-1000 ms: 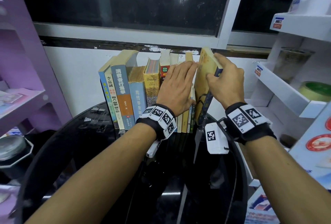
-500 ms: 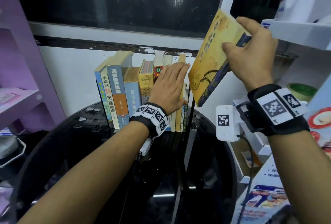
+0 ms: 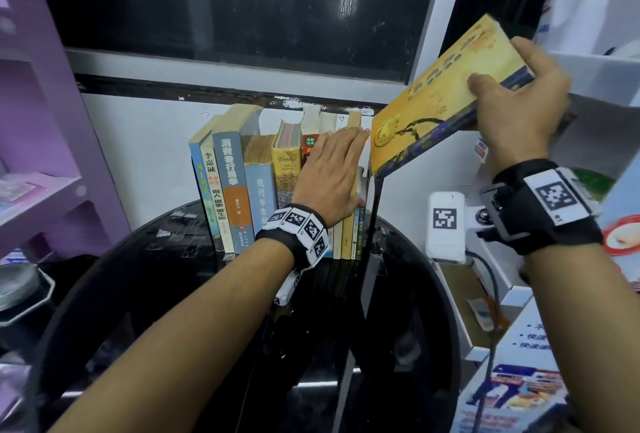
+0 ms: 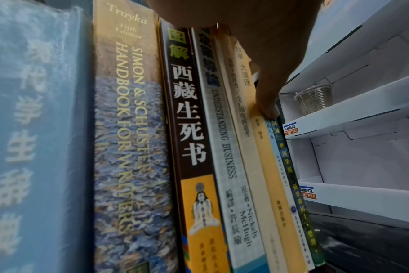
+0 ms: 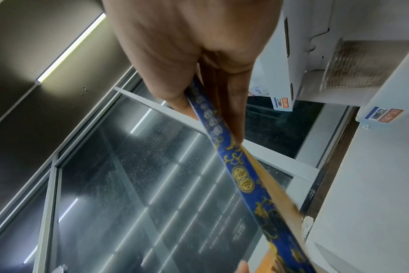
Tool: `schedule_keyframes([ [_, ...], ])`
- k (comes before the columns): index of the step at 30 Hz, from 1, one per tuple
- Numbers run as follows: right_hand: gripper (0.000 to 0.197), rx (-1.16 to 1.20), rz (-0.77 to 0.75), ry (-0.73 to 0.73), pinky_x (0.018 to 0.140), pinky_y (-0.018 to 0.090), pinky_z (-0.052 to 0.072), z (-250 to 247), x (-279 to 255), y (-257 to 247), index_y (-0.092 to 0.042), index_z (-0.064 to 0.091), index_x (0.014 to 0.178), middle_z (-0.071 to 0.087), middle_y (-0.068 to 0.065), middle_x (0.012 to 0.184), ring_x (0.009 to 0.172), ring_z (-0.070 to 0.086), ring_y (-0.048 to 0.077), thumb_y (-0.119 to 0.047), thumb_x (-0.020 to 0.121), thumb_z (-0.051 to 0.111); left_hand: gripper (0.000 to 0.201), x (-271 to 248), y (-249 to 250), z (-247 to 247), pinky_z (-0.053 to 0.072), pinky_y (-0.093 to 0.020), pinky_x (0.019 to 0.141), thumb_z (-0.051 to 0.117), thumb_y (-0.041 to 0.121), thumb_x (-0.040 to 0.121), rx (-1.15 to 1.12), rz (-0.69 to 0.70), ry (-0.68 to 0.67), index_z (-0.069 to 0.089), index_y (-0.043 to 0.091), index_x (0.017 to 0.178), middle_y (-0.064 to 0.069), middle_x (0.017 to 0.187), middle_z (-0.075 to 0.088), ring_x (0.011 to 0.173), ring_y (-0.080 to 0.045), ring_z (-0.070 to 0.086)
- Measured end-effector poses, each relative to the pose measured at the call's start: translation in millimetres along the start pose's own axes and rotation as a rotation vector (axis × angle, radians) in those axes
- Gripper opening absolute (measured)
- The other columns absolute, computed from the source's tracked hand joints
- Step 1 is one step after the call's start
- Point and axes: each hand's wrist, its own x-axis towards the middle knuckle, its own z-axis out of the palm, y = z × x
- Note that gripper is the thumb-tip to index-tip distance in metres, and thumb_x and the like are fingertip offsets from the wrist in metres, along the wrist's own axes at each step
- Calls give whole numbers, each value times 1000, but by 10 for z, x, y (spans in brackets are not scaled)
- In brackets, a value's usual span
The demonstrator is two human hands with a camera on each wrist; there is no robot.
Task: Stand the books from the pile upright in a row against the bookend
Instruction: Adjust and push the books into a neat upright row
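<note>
fingers of our left hand (image 3: 330,174) lie flat against the upright row of books (image 3: 242,183), while our right hand (image 3: 516,103) grips the tilted yellow book (image 3: 429,100) above the bookend (image 3: 375,204).

"Troyka, Fifth Edition, Simon & Schuster Handbook for Writers" on the yellow-blue spine (image 4: 128,129), "Understanding Business, Nickels McHugh" on the pale spine (image 4: 231,166) centre frame, "AMMELTZ YOKOYOKO" on the shelf-edge labels (image 4: 291,128) at right

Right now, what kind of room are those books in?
Probably a small shop corner or storeroom, though I can't be sure: white cardboard display shelves with brand stickers stand beside a round black glass table, with upright paperback books below a dark window.
</note>
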Motion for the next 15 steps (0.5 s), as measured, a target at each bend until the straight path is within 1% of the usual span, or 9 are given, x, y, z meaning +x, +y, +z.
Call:
schedule_keyframes([
  [2,58,47,-16,42,86,27,57,-29,48,-29,-20,60,128,67,-14,100,88,67,1,-19,72,70,113,2,0,-5,12,-37,116,80,57,57,-3,1,9,30,6,145,-10,141,40,132,-26,36],
  [4,59,68,-18,54,86,27,57,-39,66,-45,-20,60,129,68,-10,106,93,68,2,-18,71,71,113,1,-5,-14,12,-37,116,81,56,57,-9,4,12,30,6,145,-9,141,41,132,-26,37],
  [5,58,72,-15,52,86,27,57,-33,66,-46,-20,60,129,67,-11,106,92,67,2,-17,71,71,113,0,-9,-20,13,-37,116,81,57,57,-11,4,9,30,6,145,-9,141,41,132,-26,37],
  [9,54,25,-7,6,89,23,55,20,1,13,-20,60,130,58,-25,92,83,61,-8,-15,77,70,113,-3,-17,-32,16,-39,116,80,58,57,-11,12,-4,29,6,145,-9,141,40,133,-26,36],
  [11,54,14,-14,-8,90,24,54,53,-34,72,-19,60,130,59,-25,94,82,60,-9,-13,78,70,114,-6,-24,-31,14,-39,117,79,59,57,-4,15,-6,29,5,145,-9,142,40,133,-26,35],
  [12,54,1,-24,-13,90,21,53,65,-50,102,-18,58,132,60,-21,98,82,60,-9,-12,79,69,114,-8,-27,-31,13,-38,117,79,59,57,-2,15,-4,29,5,145,-10,141,40,133,-26,35],
  [13,55,-15,-34,-18,89,14,51,71,-56,138,-16,57,134,59,-17,104,84,59,-8,-11,81,69,115,-10,-29,-29,12,-37,117,80,59,57,-2,15,-1,29,5,145,-10,141,40,133,-26,35],
  [15,55,-51,-66,-34,82,-1,43,69,-73,185,-15,55,137,58,-12,112,90,57,-8,-10,84,67,115,-10,-26,-25,9,-36,116,80,58,56,-2,14,6,30,5,144,-10,141,41,132,-26,35],
])
